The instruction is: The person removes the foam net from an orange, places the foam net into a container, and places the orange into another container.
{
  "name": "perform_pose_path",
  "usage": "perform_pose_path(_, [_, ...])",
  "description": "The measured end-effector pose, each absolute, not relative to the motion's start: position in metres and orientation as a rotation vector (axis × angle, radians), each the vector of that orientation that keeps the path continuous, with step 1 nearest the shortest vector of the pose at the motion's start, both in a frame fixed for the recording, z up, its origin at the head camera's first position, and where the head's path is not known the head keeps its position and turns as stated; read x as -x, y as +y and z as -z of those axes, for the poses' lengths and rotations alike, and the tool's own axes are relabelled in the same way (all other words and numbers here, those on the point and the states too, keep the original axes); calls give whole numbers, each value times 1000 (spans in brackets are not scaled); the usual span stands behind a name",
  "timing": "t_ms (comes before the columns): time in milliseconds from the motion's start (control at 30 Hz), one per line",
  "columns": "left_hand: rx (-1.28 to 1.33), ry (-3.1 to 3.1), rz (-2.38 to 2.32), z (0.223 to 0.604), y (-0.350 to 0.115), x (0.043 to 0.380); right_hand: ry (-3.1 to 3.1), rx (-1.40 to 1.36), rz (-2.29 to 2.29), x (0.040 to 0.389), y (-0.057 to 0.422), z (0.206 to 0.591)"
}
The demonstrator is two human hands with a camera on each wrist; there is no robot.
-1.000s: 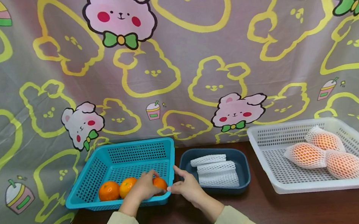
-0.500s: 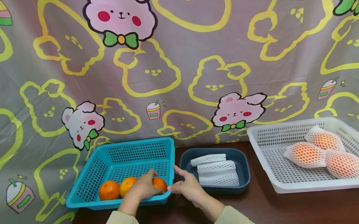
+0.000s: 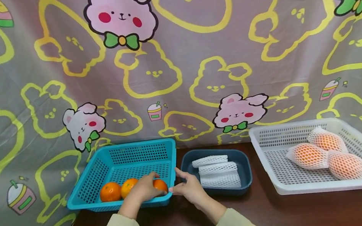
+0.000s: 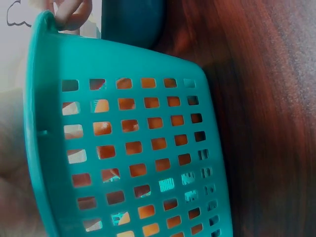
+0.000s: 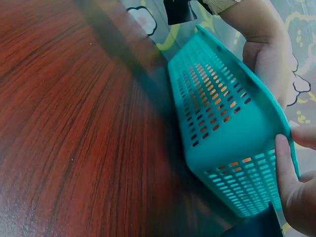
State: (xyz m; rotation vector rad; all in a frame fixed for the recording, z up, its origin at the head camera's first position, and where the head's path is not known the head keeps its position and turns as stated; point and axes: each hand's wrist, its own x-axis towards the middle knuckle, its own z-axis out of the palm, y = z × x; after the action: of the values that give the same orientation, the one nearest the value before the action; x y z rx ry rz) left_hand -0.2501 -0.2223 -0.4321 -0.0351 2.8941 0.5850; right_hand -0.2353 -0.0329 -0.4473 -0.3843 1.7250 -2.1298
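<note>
The teal plastic basket [image 3: 138, 152] at the left holds several oranges along its near side. My left hand [image 3: 144, 188] reaches over the near rim and grips the rightmost orange [image 3: 160, 185], its fingers bent over the fruit. Just left of that hand lie two more oranges, one [image 3: 110, 192] by the corner and another [image 3: 128, 187] partly covered by the wrist. Outside the basket, my right hand [image 3: 190, 189] touches the right rim near the front corner, thumb and forefinger spread. In the right wrist view its thumb [image 5: 285, 165] lies along the outer wall.
Right of the basket stands a dark blue bin [image 3: 245, 163] with white foam net sleeves [image 3: 219, 175] inside. Farther right, a white basket [image 3: 280, 180] holds three oranges in foam nets [image 3: 348, 163]. A patterned cloth [image 3: 182, 70] hangs behind the brown table [image 3: 257, 214].
</note>
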Motion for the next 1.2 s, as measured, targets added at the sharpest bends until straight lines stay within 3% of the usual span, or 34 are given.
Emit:
perform_pose_path(333, [-32,2976,-537,432,-216,247,1896,467,2075,244,-34,464])
perform_pose_path(733, [-63,3091,-600,422,-204,242,2192,649,1973,240,2,412])
perform_pose_path(1200, [-172,3286,-696,410,-174,238,2390,736,1951,241,42,391])
